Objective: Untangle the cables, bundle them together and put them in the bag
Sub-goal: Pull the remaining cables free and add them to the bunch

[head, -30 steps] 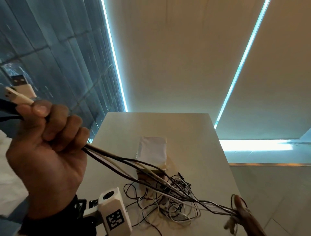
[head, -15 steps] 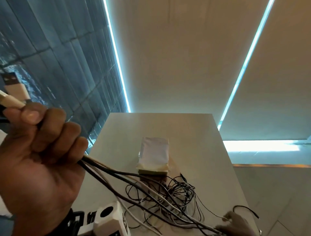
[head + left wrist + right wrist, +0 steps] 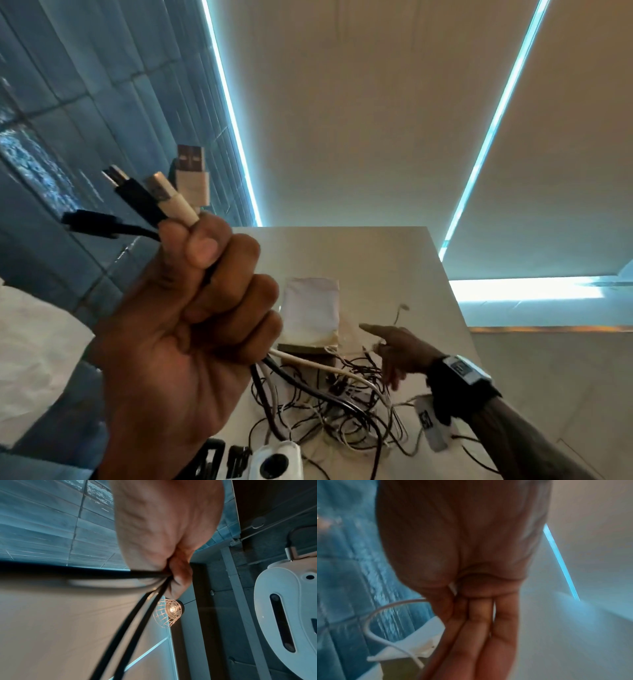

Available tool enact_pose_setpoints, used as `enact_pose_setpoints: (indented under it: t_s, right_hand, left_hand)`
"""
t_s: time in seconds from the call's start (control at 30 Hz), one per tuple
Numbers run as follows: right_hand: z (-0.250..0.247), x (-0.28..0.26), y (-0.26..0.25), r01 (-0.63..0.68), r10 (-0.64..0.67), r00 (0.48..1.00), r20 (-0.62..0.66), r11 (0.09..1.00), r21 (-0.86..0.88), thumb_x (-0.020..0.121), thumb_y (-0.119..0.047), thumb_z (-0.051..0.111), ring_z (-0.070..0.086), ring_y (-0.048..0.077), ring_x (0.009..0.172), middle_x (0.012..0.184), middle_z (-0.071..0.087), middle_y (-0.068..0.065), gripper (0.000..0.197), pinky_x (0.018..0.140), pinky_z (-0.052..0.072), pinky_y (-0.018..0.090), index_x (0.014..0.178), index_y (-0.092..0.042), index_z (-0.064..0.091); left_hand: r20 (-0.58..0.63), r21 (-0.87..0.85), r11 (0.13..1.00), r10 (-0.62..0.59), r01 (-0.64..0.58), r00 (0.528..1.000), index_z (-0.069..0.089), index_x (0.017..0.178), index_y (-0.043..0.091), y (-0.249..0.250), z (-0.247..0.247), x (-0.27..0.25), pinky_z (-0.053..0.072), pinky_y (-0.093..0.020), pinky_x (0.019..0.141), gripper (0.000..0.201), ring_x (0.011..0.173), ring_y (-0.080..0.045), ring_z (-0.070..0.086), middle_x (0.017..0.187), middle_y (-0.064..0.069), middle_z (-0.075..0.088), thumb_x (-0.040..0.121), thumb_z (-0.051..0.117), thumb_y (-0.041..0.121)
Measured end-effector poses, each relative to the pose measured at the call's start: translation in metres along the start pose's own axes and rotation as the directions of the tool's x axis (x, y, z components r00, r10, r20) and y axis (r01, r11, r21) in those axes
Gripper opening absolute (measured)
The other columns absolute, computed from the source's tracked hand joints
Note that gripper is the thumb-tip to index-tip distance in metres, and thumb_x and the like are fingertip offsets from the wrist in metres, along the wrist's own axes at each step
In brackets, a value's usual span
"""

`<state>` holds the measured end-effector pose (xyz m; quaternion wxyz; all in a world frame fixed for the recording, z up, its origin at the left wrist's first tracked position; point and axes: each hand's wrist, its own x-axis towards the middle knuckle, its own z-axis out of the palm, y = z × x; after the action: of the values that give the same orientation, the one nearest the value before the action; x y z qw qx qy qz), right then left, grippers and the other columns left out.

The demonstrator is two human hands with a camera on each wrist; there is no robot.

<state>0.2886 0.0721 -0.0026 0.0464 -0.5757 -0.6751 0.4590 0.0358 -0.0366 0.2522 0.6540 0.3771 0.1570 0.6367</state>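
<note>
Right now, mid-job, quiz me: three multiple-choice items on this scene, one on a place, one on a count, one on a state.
1. Where does the bag lie?
A. on the table beyond the tangle
B. in the left hand
C. on the floor

2. How many plugs stick up from the left hand?
A. one
B. four
C. nine

3. The cable ends are
A. gripped in the left hand
B. bagged
C. loose on the table

Answers:
1 A, it rests on the table behind the cables.
2 B, two black, two white.
3 A, fingers curl round them.
</note>
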Motion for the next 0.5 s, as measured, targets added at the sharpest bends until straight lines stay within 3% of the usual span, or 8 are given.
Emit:
enact_pose_setpoints:
  t_s: [0.07,0.17,0.27,0.33,0.37,0.43,0.5]
  right_hand:
    - [-0.013,-0.003,-0.009,-0.126,0.141,0.982,0.125,0.985,-0.119,0.097,-0.003,0.039,0.068,0.018,0.058,0.1,0.069,0.017,0.068,0.047,0.054,0.025,0.151,-0.033,0.014]
    - [-0.031,-0.016,-0.026,-0.186,0.196,0.977,0.081,0.975,-0.118,0.094,0.002,0.04,0.065,0.018,0.053,0.095,0.066,0.015,0.074,0.058,0.06,0.031,0.153,-0.029,0.009]
    - [-0.044,-0.036,-0.037,-0.007,-0.013,0.989,-0.15,0.991,-0.133,0.095,0.0,0.049,0.068,0.015,0.057,0.088,0.072,0.012,0.074,0.057,0.057,0.024,0.153,-0.023,0.011]
    - [-0.044,-0.065,-0.055,0.192,-0.183,0.941,-0.283,0.981,0.004,0.096,-0.022,0.056,0.072,0.014,0.068,0.085,0.074,0.006,0.061,0.069,0.06,0.03,0.149,-0.022,0.027]
    - [-0.037,-0.08,-0.067,0.312,-0.262,0.927,-0.267,0.936,0.163,0.094,-0.039,0.053,0.073,0.014,0.079,0.091,0.075,0.006,0.056,0.078,0.059,0.037,0.144,-0.021,0.037]
    - [-0.018,-0.109,-0.093,0.452,-0.474,0.876,-0.094,0.735,0.505,0.088,-0.062,0.046,0.067,0.026,0.105,0.111,0.071,0.009,0.064,0.094,0.051,0.05,0.132,-0.015,0.054]
    - [0.0,-0.126,-0.105,0.43,-0.597,0.802,0.03,0.612,0.664,0.086,-0.064,0.051,0.062,0.034,0.1,0.106,0.067,0.015,0.065,0.09,0.046,0.054,0.111,-0.007,0.065]
  left_hand:
    - [0.089,-0.101,0.994,-0.04,0.049,0.995,0.042,0.09,0.003,-0.007,-0.005,0.003,0.014,-0.028,0.044,0.019,0.049,-0.012,0.018,0.065,-0.003,0.028,0.102,0.039,0.017]
    - [0.186,-0.222,0.959,-0.133,0.174,0.973,0.044,0.09,0.004,-0.019,-0.012,0.006,0.018,-0.028,0.045,0.019,0.051,-0.012,0.022,0.065,-0.002,0.029,0.101,0.041,0.018]
    - [0.252,-0.21,0.958,-0.14,0.195,0.958,0.046,0.088,0.007,-0.034,-0.013,0.008,0.02,-0.026,0.043,0.018,0.049,-0.01,0.022,0.063,0.001,0.029,0.099,0.046,0.022]
    - [0.275,-0.197,0.959,-0.146,0.205,0.95,0.047,0.087,0.009,-0.045,-0.011,0.011,0.022,-0.025,0.043,0.018,0.048,-0.009,0.023,0.062,0.002,0.03,0.097,0.048,0.023]
    - [0.28,-0.203,0.958,-0.141,0.202,0.95,0.047,0.086,0.009,-0.052,-0.01,0.012,0.023,-0.024,0.043,0.018,0.048,-0.009,0.024,0.062,0.003,0.031,0.097,0.047,0.024]
    - [0.269,-0.176,0.965,-0.143,0.194,0.953,0.048,0.085,0.011,-0.063,-0.006,0.016,0.023,-0.023,0.043,0.02,0.047,-0.008,0.024,0.06,0.004,0.034,0.097,0.043,0.025]
    - [0.253,-0.12,0.977,-0.142,0.177,0.957,0.048,0.082,0.013,-0.071,-0.003,0.019,0.022,-0.022,0.041,0.021,0.046,-0.007,0.023,0.058,0.006,0.036,0.095,0.042,0.028]
